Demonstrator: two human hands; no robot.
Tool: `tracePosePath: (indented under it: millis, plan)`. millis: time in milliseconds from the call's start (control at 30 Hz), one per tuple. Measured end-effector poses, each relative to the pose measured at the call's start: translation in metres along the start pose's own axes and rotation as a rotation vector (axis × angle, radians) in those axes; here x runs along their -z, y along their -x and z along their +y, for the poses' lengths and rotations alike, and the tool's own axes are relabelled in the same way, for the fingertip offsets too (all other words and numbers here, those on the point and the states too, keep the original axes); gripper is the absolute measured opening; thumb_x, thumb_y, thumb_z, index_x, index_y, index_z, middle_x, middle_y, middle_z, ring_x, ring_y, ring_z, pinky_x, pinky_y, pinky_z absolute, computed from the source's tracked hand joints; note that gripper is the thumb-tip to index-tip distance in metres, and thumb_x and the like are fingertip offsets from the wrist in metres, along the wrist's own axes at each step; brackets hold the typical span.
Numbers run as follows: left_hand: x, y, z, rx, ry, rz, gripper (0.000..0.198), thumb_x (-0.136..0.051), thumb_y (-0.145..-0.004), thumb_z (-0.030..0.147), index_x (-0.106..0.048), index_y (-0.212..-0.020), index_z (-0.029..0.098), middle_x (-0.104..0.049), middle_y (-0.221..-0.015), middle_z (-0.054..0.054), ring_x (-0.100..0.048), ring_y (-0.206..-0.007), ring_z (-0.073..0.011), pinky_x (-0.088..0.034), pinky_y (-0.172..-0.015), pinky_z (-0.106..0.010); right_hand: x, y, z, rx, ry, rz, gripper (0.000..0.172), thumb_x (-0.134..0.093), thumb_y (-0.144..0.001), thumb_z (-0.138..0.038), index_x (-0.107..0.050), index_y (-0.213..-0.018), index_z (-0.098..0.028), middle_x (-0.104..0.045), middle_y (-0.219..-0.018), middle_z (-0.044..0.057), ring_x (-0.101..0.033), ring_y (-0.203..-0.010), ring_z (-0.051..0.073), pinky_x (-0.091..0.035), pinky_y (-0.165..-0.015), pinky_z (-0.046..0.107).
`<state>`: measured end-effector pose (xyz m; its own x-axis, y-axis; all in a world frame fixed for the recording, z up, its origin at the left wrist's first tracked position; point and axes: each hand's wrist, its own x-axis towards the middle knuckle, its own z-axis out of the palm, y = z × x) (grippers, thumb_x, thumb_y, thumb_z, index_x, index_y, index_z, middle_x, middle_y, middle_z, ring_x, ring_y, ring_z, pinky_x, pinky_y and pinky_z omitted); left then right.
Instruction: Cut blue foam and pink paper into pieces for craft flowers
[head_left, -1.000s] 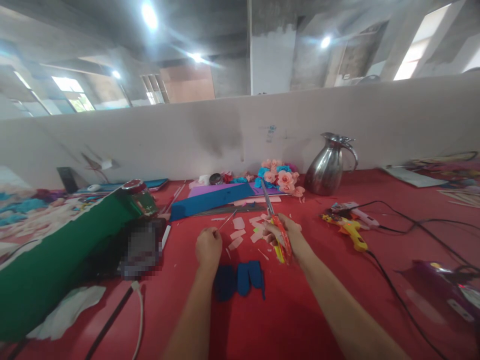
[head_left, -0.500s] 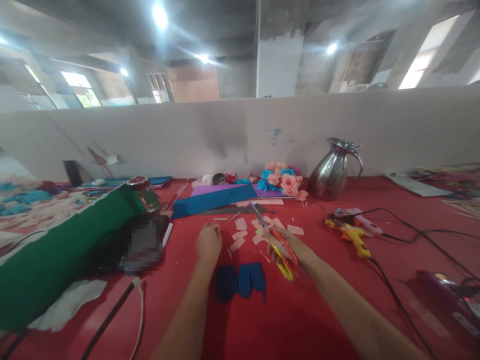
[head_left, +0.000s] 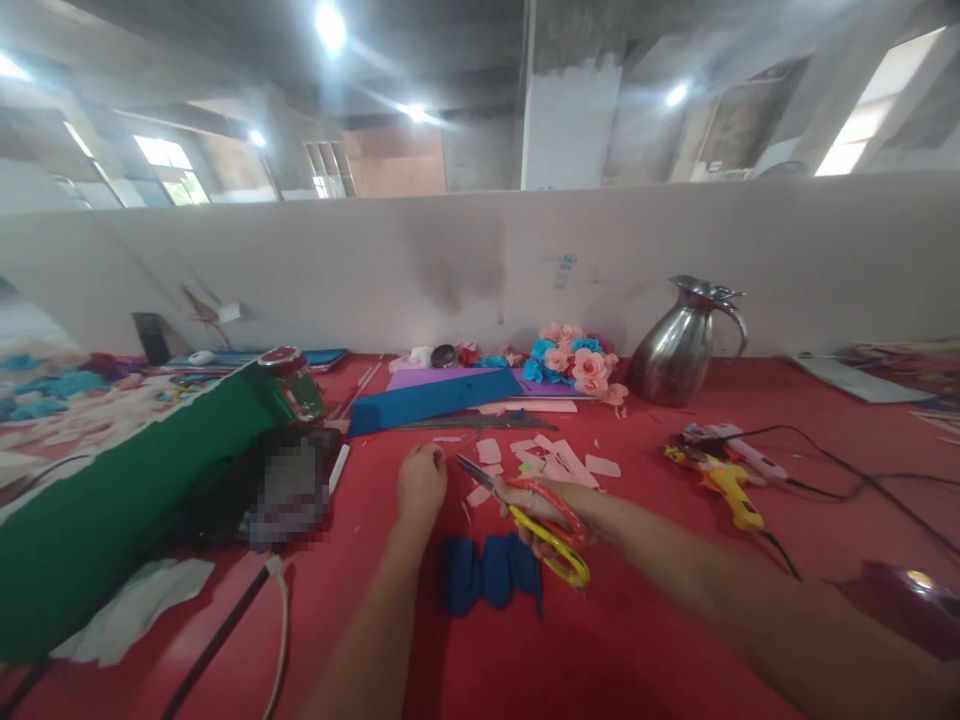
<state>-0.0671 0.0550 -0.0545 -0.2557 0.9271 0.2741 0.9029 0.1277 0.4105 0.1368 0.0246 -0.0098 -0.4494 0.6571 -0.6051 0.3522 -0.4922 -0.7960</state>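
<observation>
My right hand [head_left: 544, 515] is wrapped round a pair of scissors [head_left: 564, 565] with one yellow and one orange-red handle. Their blades point left, toward my left hand [head_left: 421, 480], with a small gap between tip and fingers. The left fingers are pinched together; whatever they may hold is too small to make out. Behind the scissors lie several cut pink paper pieces [head_left: 566, 463]. Nearer to me, between my forearms, sit several dark blue paper pieces [head_left: 496, 572] in a row.
A blue paper strip [head_left: 435, 400] lies at the back beside a bunch of pink and blue paper flowers [head_left: 577, 360]. A steel jug [head_left: 679, 345] stands to their right. Corded glue guns [head_left: 724, 485] lie at right; a green box [head_left: 142, 510] stands at left.
The scissors have swung left and lower, their tips now close to my left fingers. The thin pale strand seen earlier by the left hand is no longer clear. The view shifted slightly.
</observation>
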Motion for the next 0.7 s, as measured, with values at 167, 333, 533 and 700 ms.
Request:
tracePosePath:
  millis: [167, 333, 533, 700]
  plan:
    - [0.002, 0.0, -0.001, -0.002, 0.013, -0.003, 0.016, -0.048, -0.082, 0.014, -0.064, -0.081, 0.016, -0.065, -0.087, -0.008, -0.06, -0.079, -0.0175, -0.043, -0.073, -0.027, -0.007, -0.01, -0.013, -0.028, 0.055, 0.019, 0.048, -0.047, -0.078, -0.067, -0.051, -0.077, -0.019, -0.052, -0.044, -0.002, -0.047, -0.03, 0.011, -0.037, -0.031, 0.019]
    - [0.008, 0.005, 0.003, -0.045, 0.026, 0.012, 0.017, -0.048, -0.082, 0.014, -0.065, -0.081, 0.016, -0.063, -0.085, -0.007, -0.059, -0.076, -0.0168, -0.043, -0.07, -0.027, -0.008, -0.014, -0.026, -0.057, 0.162, -0.074, 0.054, -0.036, -0.083, -0.068, -0.053, -0.096, -0.018, -0.054, -0.053, -0.002, -0.051, -0.036, 0.011, -0.043, -0.036, 0.02]
    - [0.015, 0.01, 0.008, -0.055, -0.031, -0.018, 0.02, -0.047, -0.082, 0.014, -0.065, -0.074, 0.017, -0.063, -0.083, -0.007, -0.058, -0.075, -0.0169, -0.041, -0.068, -0.027, -0.008, -0.024, -0.026, -0.074, 0.227, -0.042, 0.062, -0.033, -0.079, -0.074, -0.051, -0.099, -0.019, -0.053, -0.055, -0.002, -0.051, -0.038, 0.011, -0.042, -0.037, 0.02]
    - [0.013, 0.008, 0.005, -0.059, -0.031, -0.026, 0.021, -0.046, -0.081, 0.015, -0.066, -0.074, 0.017, -0.063, -0.081, -0.007, -0.058, -0.075, -0.0169, -0.041, -0.068, -0.027, -0.007, -0.029, -0.023, -0.076, 0.233, -0.071, 0.067, -0.033, -0.073, -0.08, -0.053, -0.096, -0.02, -0.05, -0.055, -0.004, -0.049, -0.037, 0.01, -0.042, -0.037, 0.023]
